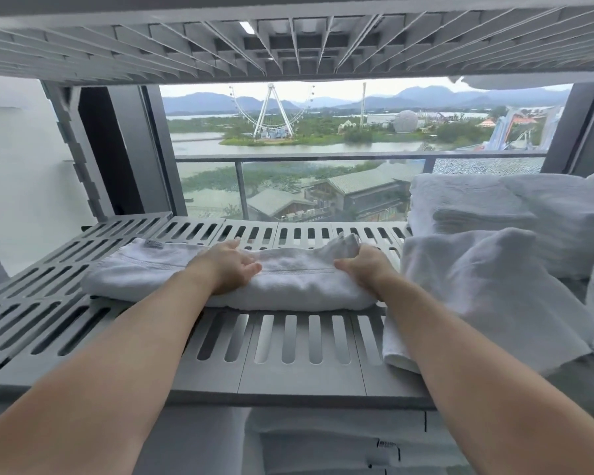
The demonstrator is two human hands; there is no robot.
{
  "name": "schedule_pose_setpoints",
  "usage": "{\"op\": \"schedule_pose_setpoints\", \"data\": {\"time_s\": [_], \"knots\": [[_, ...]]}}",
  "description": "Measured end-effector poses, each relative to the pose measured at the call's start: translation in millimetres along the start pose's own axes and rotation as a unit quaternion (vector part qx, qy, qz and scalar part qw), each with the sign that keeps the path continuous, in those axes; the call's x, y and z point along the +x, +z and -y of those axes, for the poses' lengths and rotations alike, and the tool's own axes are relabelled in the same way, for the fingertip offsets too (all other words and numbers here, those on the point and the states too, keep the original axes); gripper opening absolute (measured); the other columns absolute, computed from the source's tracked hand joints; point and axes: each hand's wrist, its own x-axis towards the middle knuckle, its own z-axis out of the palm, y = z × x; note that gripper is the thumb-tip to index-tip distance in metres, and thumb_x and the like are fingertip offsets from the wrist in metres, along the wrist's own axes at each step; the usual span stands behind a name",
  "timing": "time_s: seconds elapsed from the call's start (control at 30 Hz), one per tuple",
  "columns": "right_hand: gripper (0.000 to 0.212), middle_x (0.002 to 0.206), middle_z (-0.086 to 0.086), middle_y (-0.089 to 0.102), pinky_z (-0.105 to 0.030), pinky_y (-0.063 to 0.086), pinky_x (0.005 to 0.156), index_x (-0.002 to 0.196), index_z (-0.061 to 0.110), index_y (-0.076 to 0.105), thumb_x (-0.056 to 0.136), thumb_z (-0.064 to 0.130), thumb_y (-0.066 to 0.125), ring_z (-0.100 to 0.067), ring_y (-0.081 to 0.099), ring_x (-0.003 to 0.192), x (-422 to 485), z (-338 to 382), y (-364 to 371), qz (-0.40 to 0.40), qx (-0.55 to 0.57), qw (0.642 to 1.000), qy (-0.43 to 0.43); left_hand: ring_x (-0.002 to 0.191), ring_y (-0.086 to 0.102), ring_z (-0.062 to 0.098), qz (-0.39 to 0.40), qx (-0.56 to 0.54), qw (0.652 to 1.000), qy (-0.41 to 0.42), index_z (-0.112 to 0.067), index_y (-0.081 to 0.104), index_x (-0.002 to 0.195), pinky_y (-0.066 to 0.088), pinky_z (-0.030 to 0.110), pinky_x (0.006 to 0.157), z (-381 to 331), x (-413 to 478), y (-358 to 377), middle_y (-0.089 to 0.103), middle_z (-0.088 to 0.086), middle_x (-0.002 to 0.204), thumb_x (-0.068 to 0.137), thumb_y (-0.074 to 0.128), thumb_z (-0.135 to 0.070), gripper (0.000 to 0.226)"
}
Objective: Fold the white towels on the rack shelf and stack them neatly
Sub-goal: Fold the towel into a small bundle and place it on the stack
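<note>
A folded white towel [144,274] lies across the middle of the slatted rack shelf [288,370]. The left hand [232,267] rests flat on it, fingers straight; the right hand [366,265] seems to grip its raised right end.

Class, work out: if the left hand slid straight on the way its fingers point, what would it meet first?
Probably the right hand, gripping the bunched end of the towel that the left hand rests on; its fingers point along the towel towards it.
</note>
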Motion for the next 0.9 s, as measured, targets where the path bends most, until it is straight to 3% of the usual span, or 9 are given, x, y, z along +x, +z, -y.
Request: {"op": "schedule_pose_setpoints", "data": {"time_s": [0.17,0.23,0.3,0.4,0.47,0.57,0.67,0.77,0.9], "knots": [[0.037,0.102,-0.011,0.075,-0.042,0.057,0.094,0.104,0.005,0.072,0.078,0.032,0.079,-0.027,0.071,0.094,0,-2,1,0.001,0.180,0.982,0.053,0.153,0.015,0.019,-0.032,0.018,0.997,-0.062,-0.041,0.034,0.153,0.017,0.050,0.120,4,-20,12,0.016,-0.003,0.168,0.100,0.024,-0.060,0.057],[0.041,0.101,-0.016,0.076,-0.046,0.060,0.089,0.106,0.001,0.072,0.078,0.029,0.082,-0.032,0.074,0.091,-4,2,3,0.037,0.316,0.943,0.095,0.155,0.004,0.017,-0.011,0.048,0.995,-0.085,-0.042,0.019,0.158,0.005,0.051,0.122,1,-23,19,0.004,-0.005,0.169,0.099,0.022,-0.062,0.062],[0.041,0.100,-0.018,0.076,-0.042,0.062,0.077,0.106,0.000,0.072,0.080,0.029,0.082,-0.033,0.074,0.087,-9,10,5,0.071,0.391,0.910,0.120,0.155,-0.003,0.017,-0.001,0.065,0.993,-0.099,-0.042,0.010,0.159,-0.002,0.051,0.123,-2,-22,24,-0.003,-0.004,0.169,0.100,0.020,-0.064,0.064],[0.035,0.102,-0.019,0.076,-0.036,0.059,0.064,0.106,-0.001,0.072,0.084,0.025,0.079,-0.034,0.074,0.089,-16,26,7,0.077,0.449,0.882,0.123,0.155,-0.005,0.016,0.020,0.057,0.994,-0.094,-0.040,0.009,0.160,-0.003,0.051,0.124,-3,-20,22,-0.006,-0.006,0.169,0.102,0.019,-0.060,0.062],[0.034,0.106,-0.020,0.074,-0.036,0.057,0.058,0.110,-0.002,0.071,0.088,0.023,0.076,-0.035,0.073,0.088,-20,38,8,0.069,0.473,0.871,0.113,0.155,0.001,0.015,0.028,0.016,0.997,-0.070,-0.038,0.019,0.159,0.003,0.049,0.125,4,-20,13,0.002,-0.006,0.169,0.105,0.020,-0.047,0.055],[0.034,0.110,-0.023,0.073,-0.042,0.060,0.071,0.112,-0.004,0.070,0.090,0.023,0.073,-0.036,0.071,0.091,-21,61,14,0.049,0.482,0.870,0.095,0.153,0.016,0.017,-0.002,0.007,0.998,-0.062,-0.038,0.030,0.156,0.013,0.051,0.123,21,-20,1,0.017,-0.003,0.168,0.101,0.026,-0.051,0.056],[0.034,0.109,-0.022,0.073,-0.050,0.057,0.092,0.110,-0.003,0.072,0.088,0.022,0.076,-0.037,0.071,0.100,-21,90,29,0.028,0.468,0.879,0.083,0.155,0.002,0.024,0.021,0.057,0.994,-0.094,-0.045,0.014,0.158,-0.001,0.063,0.119,26,-24,9,0.005,-0.002,0.169,0.089,0.025,-0.078,0.076],[0.029,0.102,-0.018,0.075,-0.053,0.059,0.089,0.103,0.002,0.073,0.085,0.024,0.078,-0.036,0.073,0.095,-21,127,48,0.010,0.411,0.911,0.042,0.155,-0.003,0.025,0.049,0.012,0.995,-0.083,-0.047,0.012,0.157,-0.002,0.065,0.119,28,-23,14,-0.001,-0.004,0.169,0.094,0.021,-0.075,0.070],[0.017,0.089,-0.014,0.074,-0.044,0.062,0.081,0.081,0.008,0.071,0.080,0.022,0.080,-0.031,0.073,0.085,-21,181,76,-0.008,0.290,0.957,-0.010,0.136,0.045,0.022,-0.025,-0.059,0.997,-0.050,-0.027,0.055,0.137,0.034,0.050,0.112,74,-31,-19,0.047,0.000,0.153,0.105,0.023,-0.044,0.048]]}}
